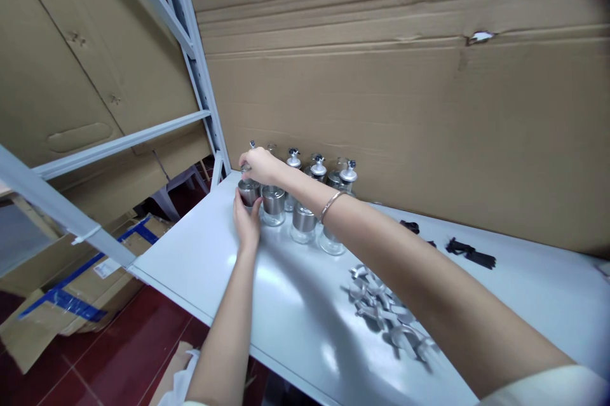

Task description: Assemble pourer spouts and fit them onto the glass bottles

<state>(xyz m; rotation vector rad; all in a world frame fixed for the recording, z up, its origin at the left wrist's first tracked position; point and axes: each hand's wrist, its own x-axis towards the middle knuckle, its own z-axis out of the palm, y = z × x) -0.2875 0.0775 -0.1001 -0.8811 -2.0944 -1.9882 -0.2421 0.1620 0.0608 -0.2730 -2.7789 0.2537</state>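
Observation:
My left hand wraps round the side of a glass jar with a brushed-metal upper part, which stands at the table's far left. Right above that jar, my right hand has its fingers bent together at the top; whatever they pinch is mostly hidden. Just to the right stands a similar metal-and-glass jar, and another one follows in the front row. Behind them are glass jars with silver domed tops and dark knobs, such as this domed top. My right forearm covers part of the rows.
A loose pile of curved silver metal pieces lies on the white tabletop. Black parts rest farther right. A cardboard wall closes off the back. At left are a grey metal frame and a blue-taped carton on the floor.

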